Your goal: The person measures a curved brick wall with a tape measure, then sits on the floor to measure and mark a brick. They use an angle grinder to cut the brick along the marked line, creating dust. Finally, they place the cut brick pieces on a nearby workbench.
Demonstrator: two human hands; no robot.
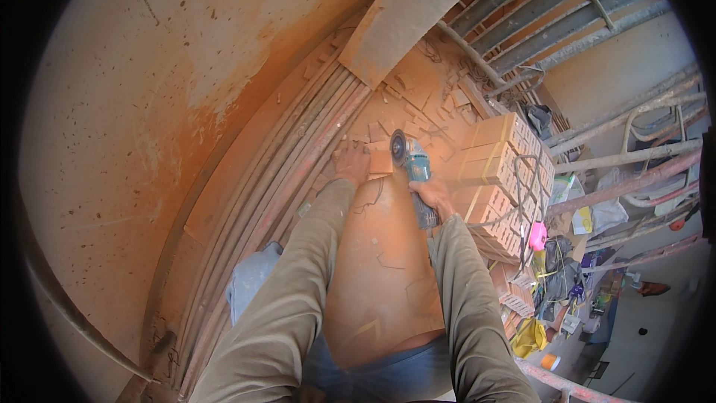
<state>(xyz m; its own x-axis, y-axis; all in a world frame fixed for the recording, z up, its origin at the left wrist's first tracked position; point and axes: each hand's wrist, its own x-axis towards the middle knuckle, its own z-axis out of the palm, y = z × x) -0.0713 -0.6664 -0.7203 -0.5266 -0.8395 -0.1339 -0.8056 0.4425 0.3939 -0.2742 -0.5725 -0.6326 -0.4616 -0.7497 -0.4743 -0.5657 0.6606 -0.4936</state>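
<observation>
Wall: a big curved wall, pale and stained with orange dust, fills the left side of the view.
Floor: the floor between the arms is covered with orange dust and carries some scratched lines.
Pipes: a bundle of long pipes lies along the foot of the wall, just left of the left hand.
Tile packs: stacked packs of orange tiles, bound with straps, stand just right of the right hand.
Left arm: it comes from the lower edge in an olive sleeve and stretches forward, nearly straight.
Right arm: it also comes from below in an olive sleeve, with the wrist turned a little inward.
Grinder: a blue-green angle grinder points away from the person, its disc at the far end, beside the small tile.
Left hand: the left hand lies palm down, fingers bent and pressed on a small orange tile piece on the floor; how much of the tile it covers I cannot tell, it is small here.
Right hand: the right hand is wrapped closed around the rear body of the grinder.
Broken pieces: small tile fragments lie scattered beyond the hands.
</observation>
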